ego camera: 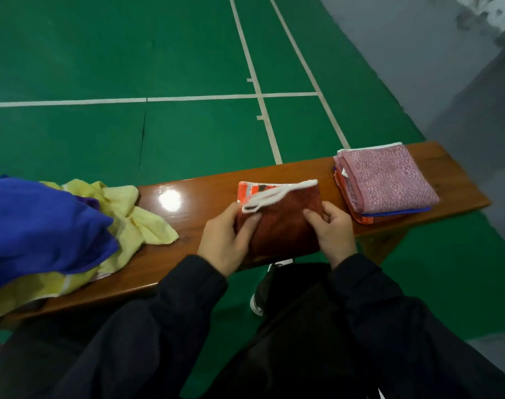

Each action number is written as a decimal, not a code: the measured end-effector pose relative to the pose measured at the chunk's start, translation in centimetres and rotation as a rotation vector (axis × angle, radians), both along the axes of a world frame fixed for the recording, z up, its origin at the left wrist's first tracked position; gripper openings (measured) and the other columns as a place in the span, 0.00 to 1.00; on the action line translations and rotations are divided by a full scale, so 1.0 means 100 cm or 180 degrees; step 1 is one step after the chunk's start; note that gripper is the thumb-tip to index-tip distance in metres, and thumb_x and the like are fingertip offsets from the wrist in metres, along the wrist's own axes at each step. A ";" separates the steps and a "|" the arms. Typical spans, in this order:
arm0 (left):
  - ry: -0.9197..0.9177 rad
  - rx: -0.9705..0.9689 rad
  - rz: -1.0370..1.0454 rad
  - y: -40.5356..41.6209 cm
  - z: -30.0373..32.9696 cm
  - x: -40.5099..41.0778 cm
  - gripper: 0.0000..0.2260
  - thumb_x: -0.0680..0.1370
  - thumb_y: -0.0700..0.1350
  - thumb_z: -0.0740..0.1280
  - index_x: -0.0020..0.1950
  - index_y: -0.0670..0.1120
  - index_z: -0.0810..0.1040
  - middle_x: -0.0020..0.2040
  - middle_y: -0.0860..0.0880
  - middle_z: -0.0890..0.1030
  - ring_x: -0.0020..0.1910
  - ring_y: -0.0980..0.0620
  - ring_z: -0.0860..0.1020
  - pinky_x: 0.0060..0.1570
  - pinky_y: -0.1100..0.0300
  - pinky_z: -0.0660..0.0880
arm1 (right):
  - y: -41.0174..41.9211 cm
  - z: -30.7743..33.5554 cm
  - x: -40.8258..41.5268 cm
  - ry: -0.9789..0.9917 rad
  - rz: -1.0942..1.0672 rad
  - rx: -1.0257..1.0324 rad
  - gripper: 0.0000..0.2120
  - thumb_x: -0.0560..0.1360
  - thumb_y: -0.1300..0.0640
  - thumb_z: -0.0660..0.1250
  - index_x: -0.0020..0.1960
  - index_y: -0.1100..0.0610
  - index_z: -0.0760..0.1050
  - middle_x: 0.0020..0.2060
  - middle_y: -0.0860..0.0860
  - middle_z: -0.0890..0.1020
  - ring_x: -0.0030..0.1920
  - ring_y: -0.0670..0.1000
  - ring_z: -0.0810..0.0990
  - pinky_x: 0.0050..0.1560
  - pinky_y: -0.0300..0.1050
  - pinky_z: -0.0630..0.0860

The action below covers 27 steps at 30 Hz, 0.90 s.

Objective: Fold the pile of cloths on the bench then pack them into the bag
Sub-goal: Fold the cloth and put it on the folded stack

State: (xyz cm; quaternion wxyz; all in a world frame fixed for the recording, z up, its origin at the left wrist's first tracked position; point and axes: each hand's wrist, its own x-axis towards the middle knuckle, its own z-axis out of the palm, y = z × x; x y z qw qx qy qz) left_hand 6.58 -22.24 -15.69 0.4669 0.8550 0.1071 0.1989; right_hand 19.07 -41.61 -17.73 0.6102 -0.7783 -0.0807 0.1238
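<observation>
Left hand (225, 243), right hand (333, 234) gripping red cloth (285, 226) | risk: loose white edge unfolding, slipping off bench (187, 180)

blue cloth (41, 226) cut off at left edge, stack's lower cloths (360, 217) mostly covered

Wooden bench (205, 194) under cloths (130, 214)
</observation>
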 end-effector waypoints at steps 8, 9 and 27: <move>0.1177 0.0023 0.0706 0.024 -0.041 0.088 0.15 0.81 0.55 0.64 0.57 0.45 0.79 0.50 0.45 0.84 0.50 0.42 0.80 0.46 0.56 0.72 | 0.019 -0.020 0.031 -0.0209 -0.0595 -0.1410 0.14 0.78 0.43 0.70 0.41 0.52 0.79 0.35 0.43 0.81 0.39 0.48 0.79 0.39 0.43 0.69; 0.1265 0.0065 0.0738 0.025 -0.047 0.091 0.16 0.81 0.56 0.64 0.60 0.45 0.78 0.52 0.44 0.84 0.52 0.41 0.80 0.49 0.54 0.75 | 0.023 -0.021 0.033 -0.0188 -0.0561 -0.1585 0.14 0.78 0.42 0.68 0.42 0.51 0.78 0.36 0.42 0.80 0.39 0.48 0.78 0.40 0.43 0.68; 0.1741 0.2632 -0.0917 -0.010 -0.070 0.081 0.31 0.81 0.69 0.40 0.82 0.59 0.46 0.83 0.52 0.46 0.81 0.49 0.40 0.77 0.38 0.40 | 0.035 -0.029 0.026 -0.0890 -0.0275 -0.2449 0.25 0.80 0.48 0.64 0.76 0.49 0.64 0.65 0.51 0.72 0.63 0.52 0.74 0.60 0.48 0.72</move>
